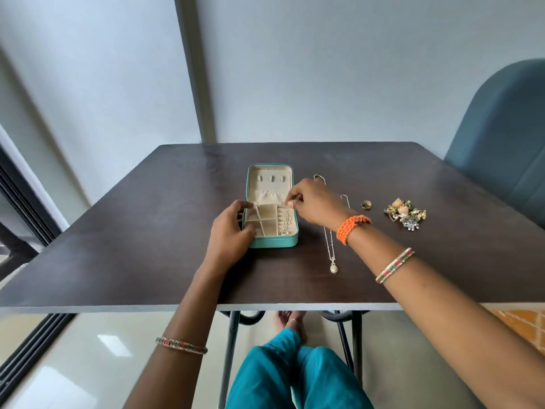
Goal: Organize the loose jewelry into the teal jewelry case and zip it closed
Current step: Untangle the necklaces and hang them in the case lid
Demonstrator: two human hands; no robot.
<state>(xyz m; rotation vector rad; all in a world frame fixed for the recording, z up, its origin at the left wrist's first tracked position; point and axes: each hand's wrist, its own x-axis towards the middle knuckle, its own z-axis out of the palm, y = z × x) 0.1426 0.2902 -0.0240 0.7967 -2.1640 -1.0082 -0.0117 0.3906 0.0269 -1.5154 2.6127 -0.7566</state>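
Currently left hand (228,228) grips the near-left side of the teal jewelry case (270,206), fingers curled on its rim. Right hand (312,202) pinches a thin chain (284,222) over the case's right compartment, thumb and forefinger closed on it. Case lies open, lid flat away from the person, mid-table. Loose on the dark table (147,231), right of the case: one pendant necklace (331,249), one ring (366,204), one cluster of earrings (404,214), count unclear. Teal chair (501,143) far right, pale wall (324,69) behind.

Part of the necklace (332,252) chain under the right wrist, chair (501,149) cut off
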